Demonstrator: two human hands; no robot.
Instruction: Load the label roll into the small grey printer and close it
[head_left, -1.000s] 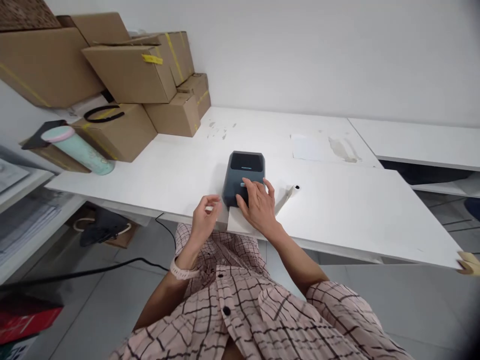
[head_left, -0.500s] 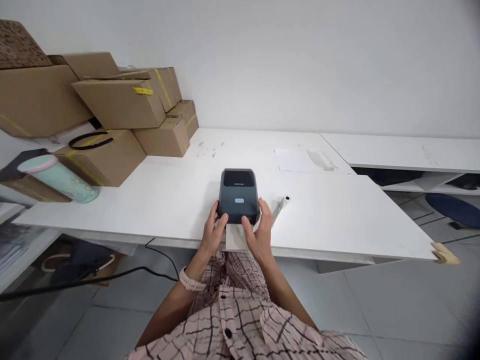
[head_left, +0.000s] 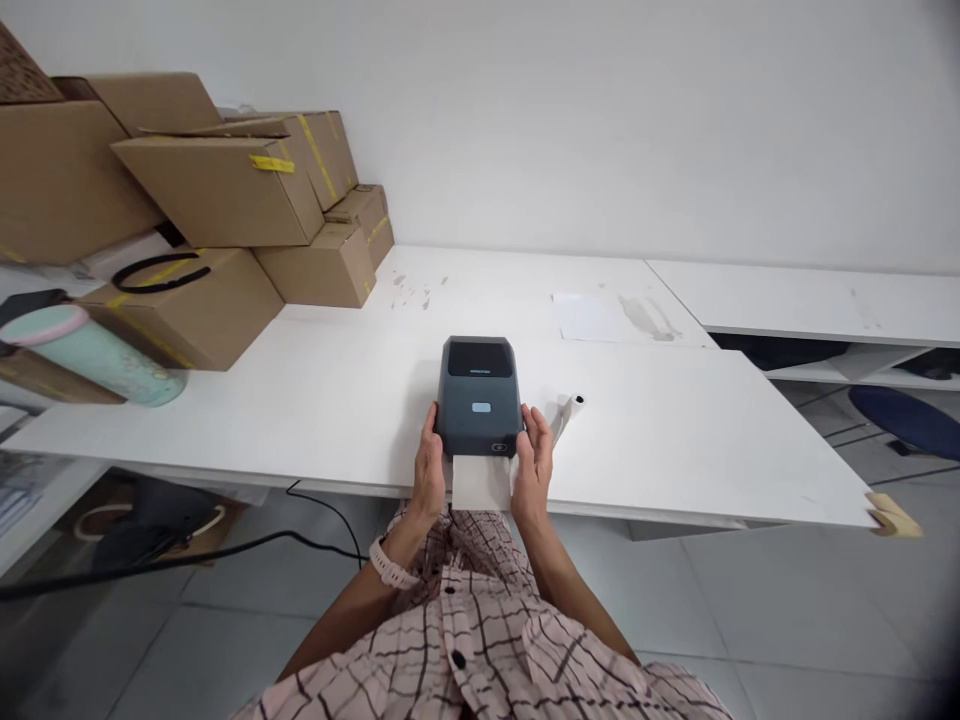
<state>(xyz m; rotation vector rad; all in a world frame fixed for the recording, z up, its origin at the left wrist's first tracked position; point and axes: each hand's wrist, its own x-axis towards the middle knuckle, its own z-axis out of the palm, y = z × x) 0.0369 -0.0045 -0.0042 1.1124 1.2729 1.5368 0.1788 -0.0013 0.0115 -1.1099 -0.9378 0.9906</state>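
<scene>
Two bare hands on one dark device (head_left: 463, 420), gripping from opposite sides; left hand (head_left: 429, 472) closed along the left flank, thumb near the front corner; right hand (head_left: 531, 470) along the right flank, fingers lightly curled, thumb by the front right corner; exact fingertip contact partly hidden. Sits flat on the white table (head_left: 675, 420), near the front edge; bears a black panel (head_left: 480, 358) at the back of the top, a pale blue patch (head_left: 481, 407) at the middle and a small mark (head_left: 499, 447) at the front right. Pale paper strip (head_left: 480, 485) at the device's front, between the hands, reaching the table's near edge; small white roll (head_left: 576, 402) with dark core just beyond the right hand. Cardboard boxes (head_left: 225, 195) stacked at far left, several with yellow tape; black band (head_left: 161, 272) on a lower box; mint-green bottle (head_left: 97, 355) with pink rim alongside; pale sheet (head_left: 589, 317) farther back on the table, beside a stain (head_left: 649, 317); blue seat (head_left: 907, 415) at far right; pink strap (head_left: 390, 565) around the left wrist.
</scene>
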